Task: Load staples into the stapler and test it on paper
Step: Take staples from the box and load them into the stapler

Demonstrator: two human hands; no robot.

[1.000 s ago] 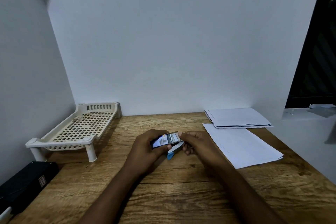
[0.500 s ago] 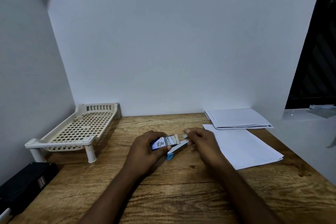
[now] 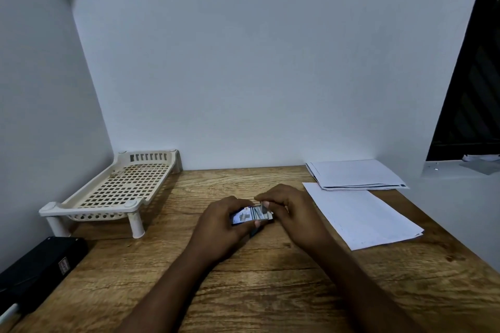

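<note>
My left hand (image 3: 219, 227) holds a small blue-and-white staple box (image 3: 244, 217) just above the wooden desk (image 3: 243, 292), its inner tray slid out to the right. My right hand (image 3: 292, 211) meets it from the right. Its thumb and forefinger pinch a thin grey staple strip (image 3: 262, 207) at the open tray. The stapler lies under the hands; only a dark blue tip (image 3: 254, 231) shows below the box. A loose white sheet of paper (image 3: 362, 213) lies to the right of my right hand.
A stack of papers (image 3: 354, 174) sits at the back right against the wall. A cream plastic rack (image 3: 113, 189) stands at the back left. A black box (image 3: 38, 267) lies at the left front edge. White walls close the back and left.
My right hand went from the box out to the right over the stapler, then came back to the box's open tray. The stapler, visible earlier, is now almost hidden.
</note>
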